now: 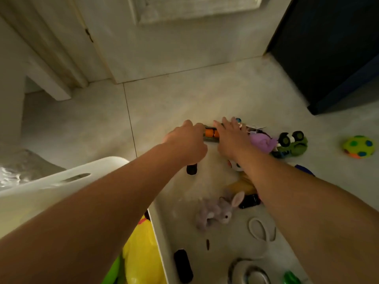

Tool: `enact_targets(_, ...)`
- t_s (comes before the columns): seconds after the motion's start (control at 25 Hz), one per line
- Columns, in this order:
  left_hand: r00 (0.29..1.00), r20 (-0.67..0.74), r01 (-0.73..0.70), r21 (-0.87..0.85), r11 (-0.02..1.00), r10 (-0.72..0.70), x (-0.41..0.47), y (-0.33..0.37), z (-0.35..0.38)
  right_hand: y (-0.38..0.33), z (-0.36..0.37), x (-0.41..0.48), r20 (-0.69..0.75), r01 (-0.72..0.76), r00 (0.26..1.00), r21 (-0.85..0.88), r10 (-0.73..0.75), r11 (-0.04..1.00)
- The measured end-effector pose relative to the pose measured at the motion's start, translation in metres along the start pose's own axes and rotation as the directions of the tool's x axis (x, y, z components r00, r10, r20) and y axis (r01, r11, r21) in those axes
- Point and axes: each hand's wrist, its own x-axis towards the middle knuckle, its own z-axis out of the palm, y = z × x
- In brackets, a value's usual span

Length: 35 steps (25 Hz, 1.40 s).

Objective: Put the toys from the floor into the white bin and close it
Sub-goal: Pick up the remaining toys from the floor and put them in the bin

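Note:
Both my hands reach to the same toy on the floor, a dark one with orange parts (212,133). My left hand (187,143) curls over its left end and my right hand (231,138) lies flat over its right end. The white bin (61,181) stands open at the lower left, with a yellow toy (141,255) and a green one (111,273) inside. Scattered on the floor are a purple plush (262,142), a green toy truck (291,144), a spotted green ball (359,146) and a grey plush rabbit (219,212).
A white lid (164,242) lies beside the bin with small dark items (183,265) and a white ring (259,229) on or near it. A dark blue cabinet (332,54) stands at the back right, a white door (143,37) and wall behind.

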Motion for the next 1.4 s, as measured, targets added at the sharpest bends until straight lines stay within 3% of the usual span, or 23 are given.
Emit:
enact_targets(0.24, 0.997, 0.043, 0.069, -0.164, 0.984, -0.063, -0.005, -0.015, 0.001, -0.01, 0.005, 0.003, -0.028, 0.032, 0.999, -0.192, -0.038, 0.981)
enact_targets(0.48, 0.998, 0.028, 0.066, -0.265, 0.962, -0.06, -0.022, -0.012, 0.008, -0.026, 0.012, -0.03, 0.074, 0.119, 0.991, -0.136, -0.11, 0.984)
enact_targets(0.64, 0.988, 0.086, 0.149, -0.3, 0.942, -0.129, -0.035, -0.017, 0.011, -0.026, -0.023, -0.06, -0.111, 0.205, 0.971, -0.079, -0.213, 0.976)
enact_targets(0.8, 0.99, 0.082, 0.137, -0.386, 0.912, -0.114, -0.062, -0.012, -0.003, -0.029, -0.089, -0.101, -0.294, 0.236, 0.94, 0.203, -0.171, 0.95)
enact_targets(1.08, 0.999, -0.029, -0.034, -0.664, 0.747, 0.019, -0.156, 0.013, -0.033, -0.069, -0.207, -0.229, -0.48, 0.363, 0.874, 0.543, -0.074, 0.758)
enact_targets(1.24, 0.982, -0.187, -0.113, -0.725, 0.68, -0.036, -0.23, 0.003, -0.051, -0.118, -0.262, -0.301, -0.519, 0.427, 0.848, 0.549, -0.107, 0.718)
enact_targets(1.32, 0.988, -0.152, -0.109, -0.821, 0.56, -0.031, -0.263, -0.009, -0.053, -0.143, -0.27, -0.326, -0.532, 0.452, 0.836, 0.523, -0.138, 0.722)
enact_targets(1.4, 0.997, -0.033, -0.062, -0.884, 0.464, 0.071, -0.291, -0.025, -0.052, -0.161, -0.265, -0.34, -0.462, 0.438, 0.868, 0.543, -0.181, 0.716)
